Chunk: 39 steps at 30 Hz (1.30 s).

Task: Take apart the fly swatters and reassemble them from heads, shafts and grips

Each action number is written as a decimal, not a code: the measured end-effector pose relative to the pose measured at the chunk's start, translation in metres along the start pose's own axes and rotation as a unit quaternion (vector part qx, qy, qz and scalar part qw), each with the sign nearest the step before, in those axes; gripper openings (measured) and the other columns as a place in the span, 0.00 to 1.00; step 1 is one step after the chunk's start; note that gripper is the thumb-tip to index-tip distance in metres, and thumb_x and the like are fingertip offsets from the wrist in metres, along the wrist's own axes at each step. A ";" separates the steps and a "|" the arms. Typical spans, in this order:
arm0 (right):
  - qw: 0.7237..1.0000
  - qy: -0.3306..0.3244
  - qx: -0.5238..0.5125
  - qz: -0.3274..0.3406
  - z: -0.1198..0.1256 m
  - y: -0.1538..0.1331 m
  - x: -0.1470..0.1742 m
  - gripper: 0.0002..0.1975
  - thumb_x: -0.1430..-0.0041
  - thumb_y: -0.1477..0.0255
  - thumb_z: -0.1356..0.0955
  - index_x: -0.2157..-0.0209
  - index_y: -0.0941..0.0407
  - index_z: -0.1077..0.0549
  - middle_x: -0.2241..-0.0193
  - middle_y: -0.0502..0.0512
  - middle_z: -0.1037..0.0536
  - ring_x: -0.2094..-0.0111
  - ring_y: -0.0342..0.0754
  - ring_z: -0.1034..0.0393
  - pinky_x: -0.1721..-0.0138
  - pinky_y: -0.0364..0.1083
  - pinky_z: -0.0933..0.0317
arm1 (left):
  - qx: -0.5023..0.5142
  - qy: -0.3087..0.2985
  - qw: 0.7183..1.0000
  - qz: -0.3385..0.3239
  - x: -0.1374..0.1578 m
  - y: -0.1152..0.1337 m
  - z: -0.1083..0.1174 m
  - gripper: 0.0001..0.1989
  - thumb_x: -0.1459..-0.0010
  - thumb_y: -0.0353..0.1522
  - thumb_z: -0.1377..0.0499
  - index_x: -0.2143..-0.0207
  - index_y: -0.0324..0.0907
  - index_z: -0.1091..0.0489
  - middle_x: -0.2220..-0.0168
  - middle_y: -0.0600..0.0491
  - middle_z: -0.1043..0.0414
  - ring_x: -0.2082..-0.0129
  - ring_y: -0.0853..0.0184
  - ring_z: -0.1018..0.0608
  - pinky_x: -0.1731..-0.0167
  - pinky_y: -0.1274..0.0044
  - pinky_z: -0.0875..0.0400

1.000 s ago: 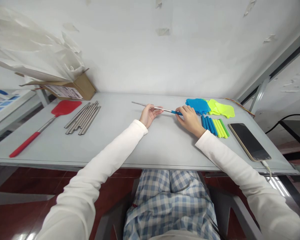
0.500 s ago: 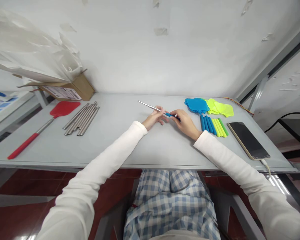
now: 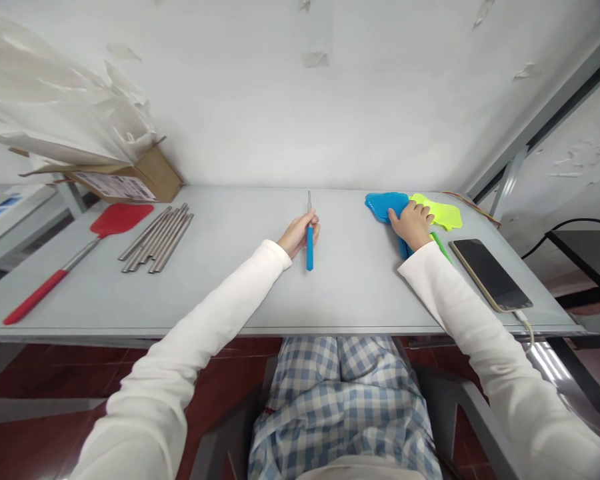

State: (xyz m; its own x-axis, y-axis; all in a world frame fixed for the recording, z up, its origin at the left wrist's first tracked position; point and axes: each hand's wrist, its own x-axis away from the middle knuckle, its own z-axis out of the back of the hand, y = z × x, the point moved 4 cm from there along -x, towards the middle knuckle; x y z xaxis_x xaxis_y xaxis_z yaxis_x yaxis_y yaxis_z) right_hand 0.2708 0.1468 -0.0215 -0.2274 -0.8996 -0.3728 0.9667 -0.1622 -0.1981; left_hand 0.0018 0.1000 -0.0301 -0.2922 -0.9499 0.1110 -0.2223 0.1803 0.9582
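Observation:
My left hand [image 3: 301, 233] is closed around a fly swatter handle [image 3: 309, 248], a blue grip with a thin metal rod pointing away from me. It is held upright in view above the middle of the table. My right hand [image 3: 413, 222] rests at the near edge of the blue fly swatter heads [image 3: 386, 205], thumb on the blue side and the other fingers spread toward the yellow-green heads [image 3: 445, 215]. Under that wrist lie blue grips [image 3: 404, 249], largely hidden, and a green grip [image 3: 441, 245] sticks out beside the sleeve.
On the left lie several metal tubes [image 3: 157, 240] and a red fly swatter [image 3: 125, 219]. Behind them stands a cardboard box [image 3: 155, 175] with plastic wrapping. A phone [image 3: 491, 275] with a cable lies at the right. The wall [image 3: 260, 100] closes off the table's back.
My right hand has left the blue grip and moved right to the swatter heads. In my left hand the handle has turned from slanting across to pointing straight away from me.

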 end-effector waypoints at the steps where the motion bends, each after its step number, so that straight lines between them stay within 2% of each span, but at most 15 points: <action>1: 1.000 -0.013 0.005 -0.007 -0.002 0.002 -0.001 0.27 0.37 0.61 0.39 0.49 0.73 0.35 0.51 0.83 0.30 0.47 0.71 0.39 0.49 0.64 0.48 | 0.006 -0.008 1.000 0.013 0.000 0.000 -0.001 0.22 0.38 0.49 0.47 0.74 0.44 0.47 0.87 0.62 0.44 0.90 0.76 0.42 0.89 0.82 0.51; 5: 0.999 -0.025 0.012 -0.025 0.003 0.003 -0.001 0.25 0.38 0.64 0.38 0.48 0.71 0.37 0.52 0.81 0.29 0.46 0.70 0.38 0.47 0.64 0.50 | 0.013 -0.017 0.999 0.049 0.001 0.000 -0.001 0.21 0.36 0.48 0.49 0.74 0.45 0.50 0.86 0.62 0.43 0.92 0.75 0.41 0.90 0.82 0.53; 8: 0.999 -0.026 0.000 -0.037 0.009 0.003 0.000 0.24 0.38 0.65 0.37 0.48 0.69 0.37 0.53 0.80 0.28 0.47 0.70 0.38 0.48 0.66 0.49 | 0.019 -0.028 0.998 0.054 0.000 0.002 -0.001 0.17 0.35 0.44 0.50 0.72 0.45 0.46 0.88 0.65 0.49 0.94 0.76 0.47 0.91 0.82 0.59; 10: 0.999 -0.015 -0.018 -0.048 0.014 0.004 -0.001 0.25 0.41 0.66 0.34 0.48 0.68 0.37 0.52 0.81 0.29 0.46 0.70 0.38 0.48 0.67 0.48 | 0.024 -0.031 0.998 0.057 -0.001 0.003 0.000 0.14 0.34 0.42 0.52 0.70 0.44 0.43 0.88 0.66 0.52 0.94 0.76 0.49 0.90 0.82 0.59; 13: 0.995 0.014 -0.071 -0.070 0.020 0.006 -0.005 0.29 0.46 0.69 0.31 0.46 0.67 0.39 0.47 0.81 0.32 0.44 0.70 0.40 0.46 0.67 0.48 | 0.034 -0.041 0.997 0.062 0.000 0.003 0.000 0.12 0.34 0.38 0.56 0.66 0.44 0.40 0.87 0.66 0.53 0.94 0.75 0.48 0.90 0.81 0.56; 16: 0.978 0.015 -0.187 -0.088 0.023 0.009 -0.013 0.24 0.46 0.74 0.33 0.47 0.65 0.37 0.50 0.74 0.30 0.46 0.64 0.36 0.44 0.63 0.45 | 0.037 -0.082 0.994 0.054 0.002 0.002 -0.005 0.11 0.36 0.34 0.58 0.61 0.42 0.37 0.86 0.65 0.51 0.93 0.74 0.47 0.89 0.81 0.54; 18: 0.948 0.007 -0.300 -0.102 0.023 0.011 -0.017 0.18 0.46 0.76 0.35 0.52 0.61 0.33 0.59 0.65 0.26 0.53 0.58 0.31 0.47 0.58 0.40 | 0.012 -0.119 0.992 0.048 0.006 0.000 -0.010 0.13 0.38 0.32 0.57 0.57 0.41 0.36 0.85 0.64 0.50 0.93 0.74 0.47 0.89 0.80 0.54; 19: 0.924 -0.008 -0.366 -0.110 0.022 0.011 -0.018 0.14 0.47 0.76 0.34 0.57 0.59 0.32 0.65 0.59 0.27 0.59 0.54 0.30 0.50 0.56 0.37 | -0.011 -0.136 0.990 0.043 0.008 0.000 -0.013 0.14 0.39 0.32 0.56 0.55 0.40 0.35 0.85 0.64 0.49 0.92 0.74 0.47 0.88 0.80 0.55; 21: 0.851 -0.067 -0.505 -0.124 0.017 0.007 -0.018 0.06 0.49 0.76 0.33 0.67 0.56 0.32 0.74 0.51 0.32 0.70 0.47 0.33 0.60 0.50 0.32 | -0.061 -0.161 0.985 0.028 0.012 0.000 -0.017 0.16 0.39 0.33 0.52 0.53 0.38 0.33 0.83 0.63 0.48 0.91 0.76 0.45 0.87 0.79 0.54; 24: 0.717 -0.156 -0.666 -0.133 0.011 -0.006 -0.010 0.09 0.51 0.74 0.29 0.75 0.55 0.35 0.79 0.47 0.36 0.77 0.40 0.39 0.72 0.42 0.33 | -0.113 -0.169 0.979 0.009 0.017 0.004 -0.020 0.19 0.39 0.36 0.48 0.49 0.37 0.31 0.80 0.62 0.46 0.89 0.78 0.43 0.86 0.79 0.53; 25: 0.681 -0.163 -0.700 -0.139 0.011 -0.010 -0.007 0.10 0.52 0.75 0.28 0.75 0.55 0.35 0.79 0.46 0.35 0.77 0.39 0.38 0.72 0.41 0.32 | -0.125 -0.170 0.977 0.008 0.019 0.005 -0.021 0.19 0.38 0.36 0.48 0.48 0.37 0.30 0.80 0.62 0.46 0.88 0.78 0.43 0.86 0.79 0.53; 27: 0.632 -0.154 -0.744 -0.152 0.010 -0.017 -0.001 0.13 0.54 0.76 0.26 0.75 0.54 0.35 0.77 0.45 0.32 0.74 0.39 0.34 0.67 0.41 0.28 | -0.145 -0.175 0.974 0.013 0.020 0.006 -0.021 0.21 0.38 0.37 0.48 0.47 0.38 0.30 0.79 0.62 0.45 0.88 0.79 0.42 0.85 0.79 0.53; 29: 0.604 -0.147 -0.768 -0.153 0.010 -0.024 0.003 0.15 0.55 0.77 0.25 0.75 0.54 0.36 0.76 0.44 0.30 0.72 0.39 0.31 0.59 0.43 0.25 | -0.154 -0.180 0.971 0.019 0.020 0.005 -0.021 0.21 0.37 0.38 0.48 0.46 0.38 0.30 0.79 0.61 0.44 0.88 0.79 0.42 0.85 0.80 0.53; 32: 0.589 -0.147 -0.782 -0.142 0.012 -0.031 0.007 0.16 0.55 0.78 0.25 0.74 0.54 0.36 0.75 0.44 0.29 0.71 0.39 0.30 0.53 0.47 0.26 | -0.147 -0.177 0.973 0.019 0.018 0.004 -0.020 0.21 0.38 0.38 0.47 0.46 0.38 0.30 0.79 0.61 0.45 0.88 0.79 0.42 0.85 0.79 0.53; 39: 0.591 -0.140 -0.782 -0.137 0.010 -0.031 0.008 0.14 0.54 0.81 0.27 0.73 0.54 0.37 0.78 0.42 0.31 0.74 0.38 0.34 0.58 0.45 0.26 | -0.129 -0.179 0.975 0.016 0.016 0.002 -0.019 0.22 0.38 0.37 0.48 0.45 0.37 0.30 0.79 0.62 0.45 0.88 0.79 0.42 0.85 0.79 0.53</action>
State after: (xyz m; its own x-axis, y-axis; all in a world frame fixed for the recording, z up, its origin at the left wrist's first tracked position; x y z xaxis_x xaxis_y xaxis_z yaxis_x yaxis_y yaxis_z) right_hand 0.2404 0.1404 -0.0091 -0.1102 -0.9938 -0.0116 -0.4443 0.0597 -0.8939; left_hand 0.0141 0.0805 -0.0215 -0.6121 -0.7859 0.0872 0.0201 0.0947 0.9953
